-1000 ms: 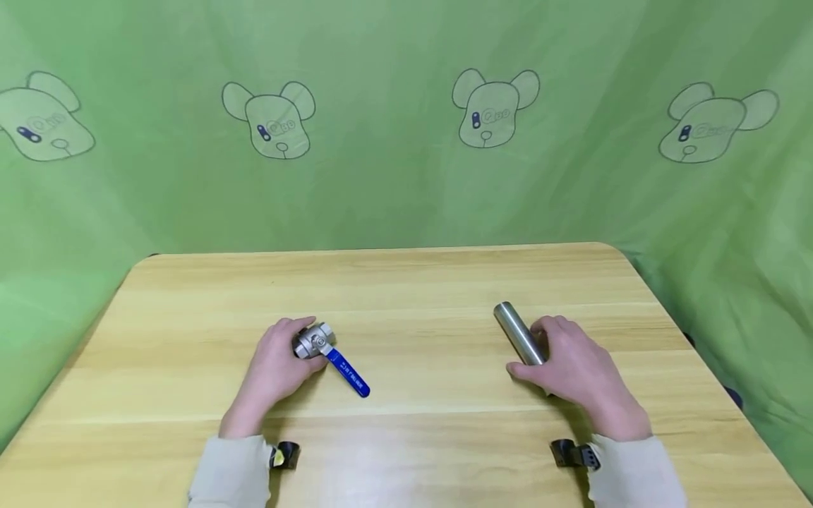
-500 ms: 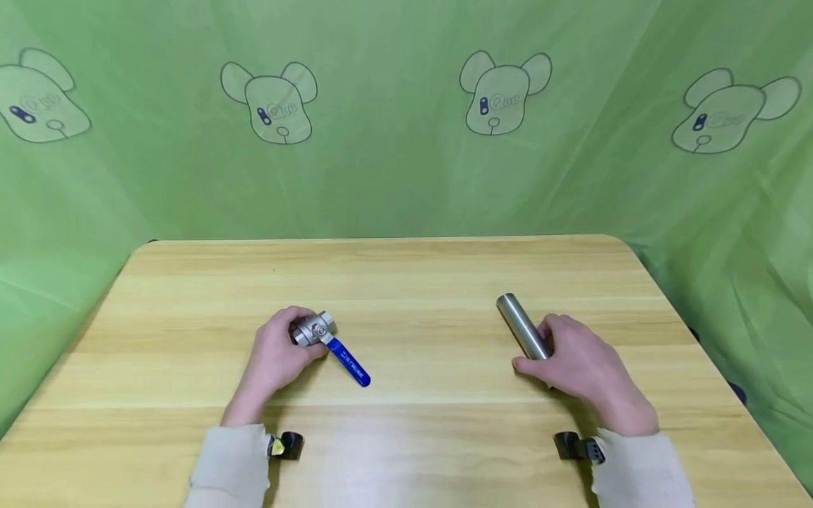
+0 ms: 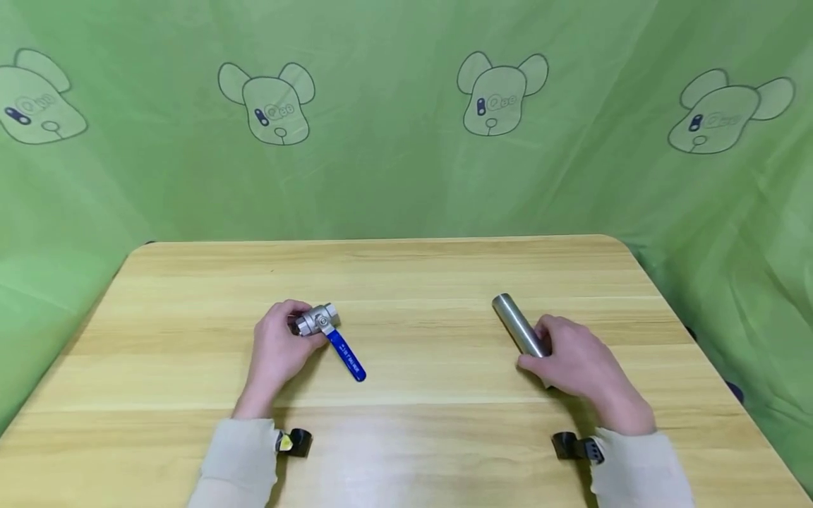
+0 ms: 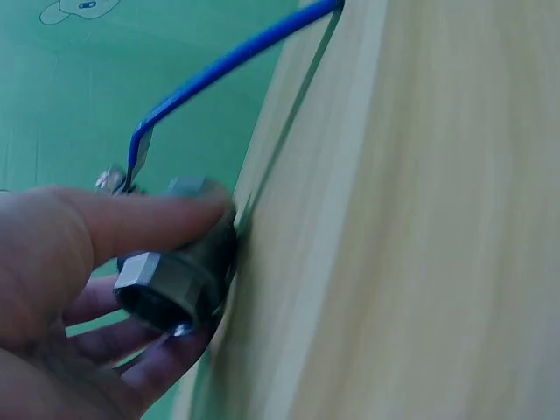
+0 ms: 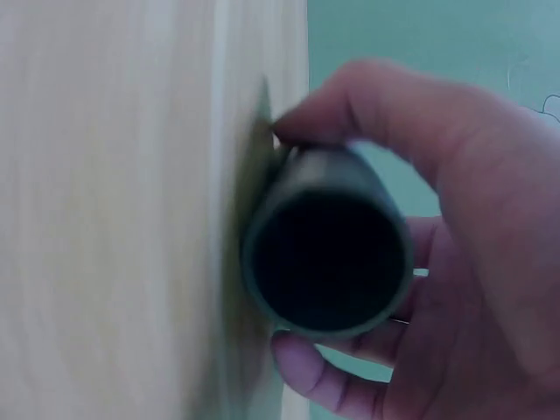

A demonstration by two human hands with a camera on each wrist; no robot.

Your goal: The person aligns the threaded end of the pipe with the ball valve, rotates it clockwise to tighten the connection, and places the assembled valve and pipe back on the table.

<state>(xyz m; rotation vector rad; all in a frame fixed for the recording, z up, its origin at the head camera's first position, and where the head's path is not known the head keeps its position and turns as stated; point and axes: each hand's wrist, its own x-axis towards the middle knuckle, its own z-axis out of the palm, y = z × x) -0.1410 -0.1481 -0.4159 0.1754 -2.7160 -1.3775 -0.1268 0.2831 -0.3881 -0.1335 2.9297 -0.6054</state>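
Observation:
My left hand [image 3: 279, 347] grips a steel ball valve [image 3: 317, 319] by one side of its body, thumb nearest me and fingers beyond. Its blue lever handle [image 3: 346, 357] slants toward me and to the right. In the left wrist view, one hollow threaded end of the valve [image 4: 157, 293] faces the camera. On the right, my right hand [image 3: 581, 360] holds a smooth steel pipe [image 3: 519, 324] near its closer end, and the far end points away to the left. The open bore of the pipe [image 5: 328, 262] shows in the right wrist view. Whether either piece touches the table I cannot tell.
Both hands work over a wood-grain table [image 3: 406, 437] with rounded far corners. A green curtain [image 3: 381, 183] printed with bear heads hangs behind and at the sides. Small black wrist cameras [image 3: 297, 442] sit at both sleeves.
My left hand has moved slightly away from me with the valve, and the lever points a little more toward me. The right hand and pipe stay nearly still; the head view has shifted slightly.

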